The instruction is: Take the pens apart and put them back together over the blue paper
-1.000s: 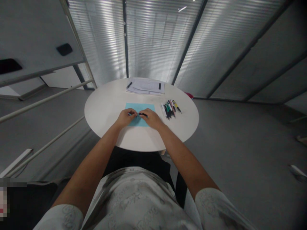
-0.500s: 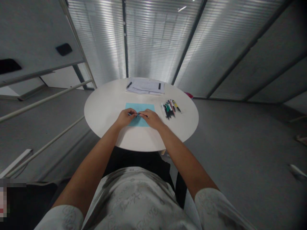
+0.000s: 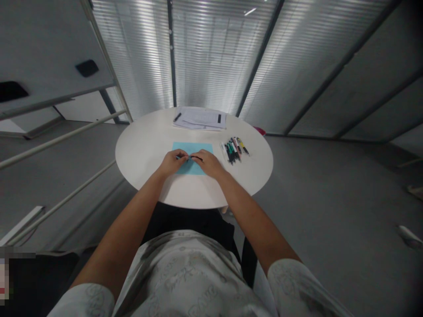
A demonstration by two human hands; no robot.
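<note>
Little has been shifted since earlier: the pen [image 3: 191, 156] is pinched by left hand [image 3: 173, 162] and right hand [image 3: 208, 163] over the blue sheet [image 3: 192, 146]. Probably light and stiff, best gripped by its ends

The left hand [image 3: 173, 163] is bent into a pinch, thumb against curled fingers, its tips pointing toward the right hand [image 3: 209, 163], which pinches likewise just beside it. Behind the left hand the left forearm [image 3: 140, 209] slants back and outward; behind the right hand, the right forearm [image 3: 247, 207] mirrors it.
</note>
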